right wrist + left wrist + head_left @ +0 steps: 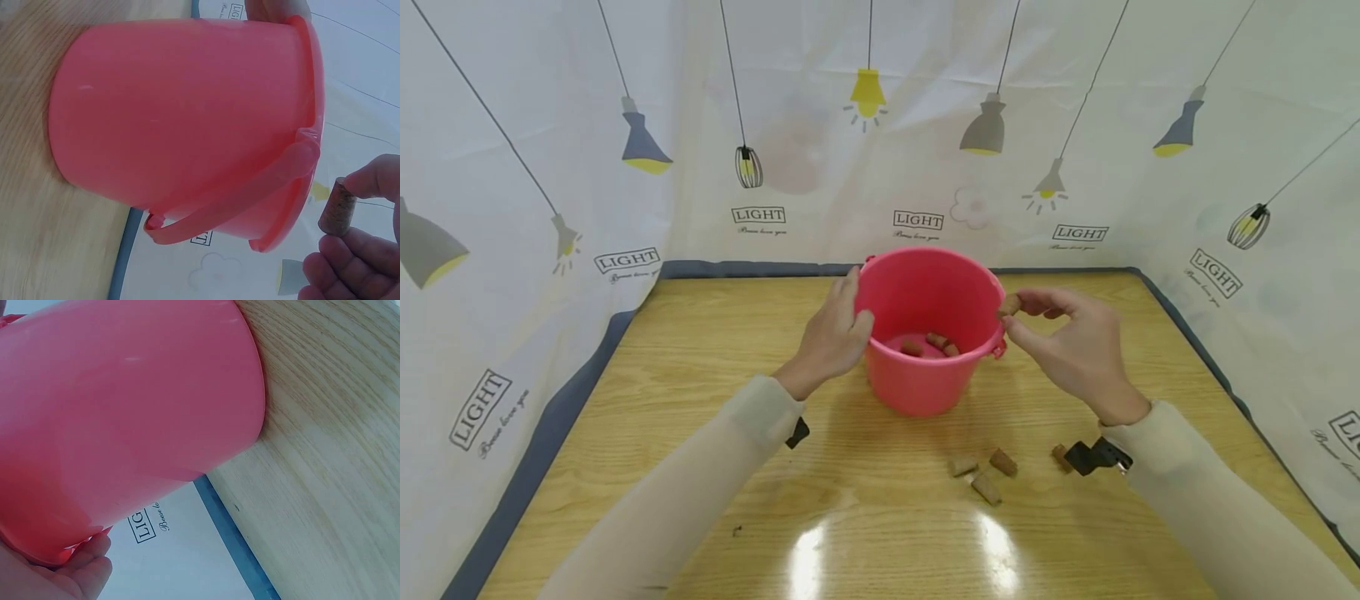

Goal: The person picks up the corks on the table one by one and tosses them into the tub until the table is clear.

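A pink plastic bucket (917, 379) stands upright on the wooden table, with several corks (912, 348) lying on its bottom. My left hand (835, 333) grips the bucket's rim on the left side; in the left wrist view its fingertips (94, 569) curl by the rim. Between thumb and fingers, my right hand (1078, 346) pinches a cork (337, 209) beside the right part of the rim, level with the bucket's top. The bucket's handle (231, 203) hangs down its outside in the right wrist view.
Loose corks (987, 488) lie on the table (700, 500) in front of the bucket, and another cork (1062, 457) sits partly hidden by the right wrist strap (1093, 457). A white cloth (820, 167) printed with lamps surrounds the table at the back and sides.
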A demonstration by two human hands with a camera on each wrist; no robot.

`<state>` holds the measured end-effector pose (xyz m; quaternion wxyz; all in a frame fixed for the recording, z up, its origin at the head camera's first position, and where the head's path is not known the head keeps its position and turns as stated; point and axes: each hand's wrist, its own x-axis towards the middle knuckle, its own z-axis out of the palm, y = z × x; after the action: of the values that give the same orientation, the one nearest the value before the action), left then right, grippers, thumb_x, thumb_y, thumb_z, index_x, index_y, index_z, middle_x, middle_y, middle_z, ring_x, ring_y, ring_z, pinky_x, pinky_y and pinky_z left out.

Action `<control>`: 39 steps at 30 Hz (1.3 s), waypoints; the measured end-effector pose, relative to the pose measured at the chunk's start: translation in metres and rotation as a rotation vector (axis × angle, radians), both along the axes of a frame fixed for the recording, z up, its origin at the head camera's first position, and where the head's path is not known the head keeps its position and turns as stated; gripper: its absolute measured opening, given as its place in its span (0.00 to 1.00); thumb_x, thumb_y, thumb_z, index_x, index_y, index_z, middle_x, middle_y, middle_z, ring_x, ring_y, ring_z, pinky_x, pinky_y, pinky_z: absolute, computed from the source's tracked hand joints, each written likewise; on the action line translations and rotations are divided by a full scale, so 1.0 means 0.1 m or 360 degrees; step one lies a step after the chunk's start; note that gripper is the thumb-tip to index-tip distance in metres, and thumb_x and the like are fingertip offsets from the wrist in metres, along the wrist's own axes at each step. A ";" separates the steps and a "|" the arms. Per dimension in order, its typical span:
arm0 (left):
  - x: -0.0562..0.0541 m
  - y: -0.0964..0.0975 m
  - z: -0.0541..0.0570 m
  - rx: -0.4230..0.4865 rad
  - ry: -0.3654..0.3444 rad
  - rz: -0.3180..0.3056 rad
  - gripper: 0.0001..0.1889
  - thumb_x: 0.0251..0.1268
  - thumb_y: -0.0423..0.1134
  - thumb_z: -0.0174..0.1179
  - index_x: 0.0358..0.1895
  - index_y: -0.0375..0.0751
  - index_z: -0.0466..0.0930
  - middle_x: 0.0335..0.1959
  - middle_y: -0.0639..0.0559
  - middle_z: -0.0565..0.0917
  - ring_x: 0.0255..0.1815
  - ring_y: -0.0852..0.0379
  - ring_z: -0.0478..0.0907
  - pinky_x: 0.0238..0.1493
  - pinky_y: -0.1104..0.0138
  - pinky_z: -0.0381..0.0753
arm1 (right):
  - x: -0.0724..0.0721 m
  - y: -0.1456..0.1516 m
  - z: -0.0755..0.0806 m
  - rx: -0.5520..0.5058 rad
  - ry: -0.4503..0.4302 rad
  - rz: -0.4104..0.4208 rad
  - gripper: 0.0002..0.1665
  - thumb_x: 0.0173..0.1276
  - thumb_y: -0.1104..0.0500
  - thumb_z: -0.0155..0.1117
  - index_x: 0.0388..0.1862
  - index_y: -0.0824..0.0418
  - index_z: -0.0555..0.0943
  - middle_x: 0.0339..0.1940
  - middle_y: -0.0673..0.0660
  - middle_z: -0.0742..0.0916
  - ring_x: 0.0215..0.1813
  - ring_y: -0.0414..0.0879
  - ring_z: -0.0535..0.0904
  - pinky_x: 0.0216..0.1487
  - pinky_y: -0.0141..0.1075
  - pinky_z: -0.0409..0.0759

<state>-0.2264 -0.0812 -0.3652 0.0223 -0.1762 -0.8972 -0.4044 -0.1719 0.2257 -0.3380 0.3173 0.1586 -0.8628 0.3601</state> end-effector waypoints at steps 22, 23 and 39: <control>0.00 0.01 0.00 0.0014 0.0008 -0.0007 0.38 0.74 0.40 0.40 0.83 0.36 0.41 0.81 0.42 0.55 0.73 0.44 0.65 0.71 0.45 0.68 | -0.15 -0.25 0.09 0.0140 -0.0147 0.0144 0.07 0.61 0.61 0.76 0.39 0.59 0.91 0.32 0.53 0.90 0.38 0.50 0.83 0.40 0.40 0.75; 0.00 0.01 0.01 0.0015 0.0008 -0.0007 0.38 0.74 0.40 0.40 0.84 0.36 0.40 0.81 0.42 0.55 0.73 0.44 0.65 0.71 0.45 0.69 | -0.15 -0.26 0.09 0.0145 -0.0167 0.0154 0.06 0.61 0.61 0.76 0.37 0.58 0.91 0.31 0.52 0.90 0.37 0.50 0.82 0.39 0.39 0.75; 0.01 0.01 0.01 0.0018 -0.0020 0.0011 0.38 0.74 0.42 0.40 0.84 0.38 0.40 0.81 0.44 0.55 0.75 0.45 0.63 0.71 0.46 0.69 | -0.19 -0.34 0.10 0.0263 -0.0536 0.0183 0.13 0.61 0.59 0.77 0.43 0.63 0.90 0.32 0.55 0.89 0.28 0.49 0.81 0.26 0.37 0.81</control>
<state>-0.2253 -0.0799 -0.3647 0.0192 -0.1704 -0.8956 -0.4105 -0.1913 0.1917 -0.3284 0.1333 0.1705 -0.9199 0.3271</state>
